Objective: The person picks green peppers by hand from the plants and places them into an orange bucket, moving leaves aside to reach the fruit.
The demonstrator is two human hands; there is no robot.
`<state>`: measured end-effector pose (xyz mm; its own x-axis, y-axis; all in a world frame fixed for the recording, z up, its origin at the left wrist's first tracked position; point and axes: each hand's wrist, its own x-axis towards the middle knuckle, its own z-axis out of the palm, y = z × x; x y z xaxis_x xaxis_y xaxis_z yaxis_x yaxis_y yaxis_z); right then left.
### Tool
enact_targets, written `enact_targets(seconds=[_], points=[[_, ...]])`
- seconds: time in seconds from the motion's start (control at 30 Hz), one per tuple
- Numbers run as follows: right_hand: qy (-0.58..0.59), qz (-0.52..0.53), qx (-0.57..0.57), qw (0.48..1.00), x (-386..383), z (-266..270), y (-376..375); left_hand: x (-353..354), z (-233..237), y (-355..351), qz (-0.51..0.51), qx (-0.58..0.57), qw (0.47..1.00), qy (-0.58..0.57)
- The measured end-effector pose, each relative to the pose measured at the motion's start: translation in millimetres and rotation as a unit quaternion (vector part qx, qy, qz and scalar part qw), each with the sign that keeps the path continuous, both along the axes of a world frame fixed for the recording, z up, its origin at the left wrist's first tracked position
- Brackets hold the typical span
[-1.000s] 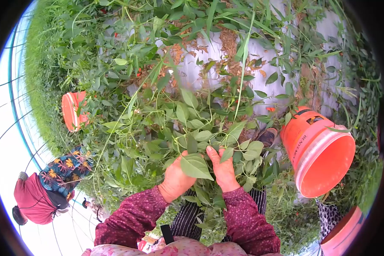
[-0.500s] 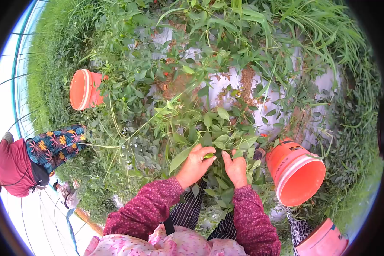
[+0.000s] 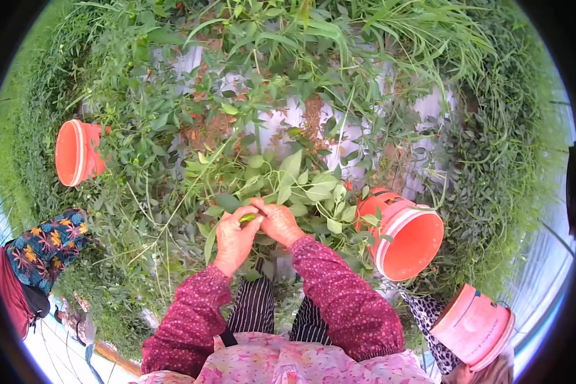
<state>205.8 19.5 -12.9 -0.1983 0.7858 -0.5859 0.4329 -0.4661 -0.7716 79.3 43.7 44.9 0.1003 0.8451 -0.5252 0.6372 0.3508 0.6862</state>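
Note:
My left hand (image 3: 235, 238) is closed on a small green pepper (image 3: 248, 218), which shows between its thumb and fingers. Touching it from the right, my right hand (image 3: 278, 221) has its fingers pinched together near the pepper; what they hold, if anything, is hidden. Leafy green stems (image 3: 288, 182) spread just beyond both hands. To the right of my hands an orange bucket (image 3: 411, 240) leans among the plants with its mouth toward me, and no contents show in it.
Another orange bucket (image 3: 80, 153) lies tilted in the plants at the left. A pinkish bucket (image 3: 472, 328) is at the lower right beside spotted fabric. A person in flowered clothing (image 3: 48, 246) is at the left edge. Pale ground sheeting (image 3: 281, 128) shows between rows.
My hands have come together, the right one moving in to meet the left. The view has shifted, so the buckets and the person appear farther left.

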Motion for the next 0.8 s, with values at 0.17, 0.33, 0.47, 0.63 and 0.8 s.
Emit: enact_targets(seconds=[0.17, 0.33, 0.47, 0.63, 0.8], points=[[-0.058, 0.041, 0.037, 0.997, 4.1, -16.3, -16.4, 11.2, -14.1, -10.1, 0.057, -0.049, 0.994, -0.082], [0.069, -0.037, -0.076, 0.994, 29.9, -28.6, -16.1, 80.2, 32.6, -8.3, -0.127, -0.032, 0.991, -0.034], [0.136, -0.176, 0.116, 0.968, 55.7, -21.9, -46.3, 103.7, 38.2, 1.1, -0.128, -0.03, 0.99, -0.059], [0.201, -0.456, -0.167, 0.851, 172.4, 23.2, -117.0, 142.4, 45.1, 23.2, -0.162, -0.16, 0.972, -0.051], [0.151, -0.601, -0.27, 0.737, 227.6, 30.4, -204.3, 232.7, 41.7, 16.2, -0.325, -0.142, 0.934, -0.044]])
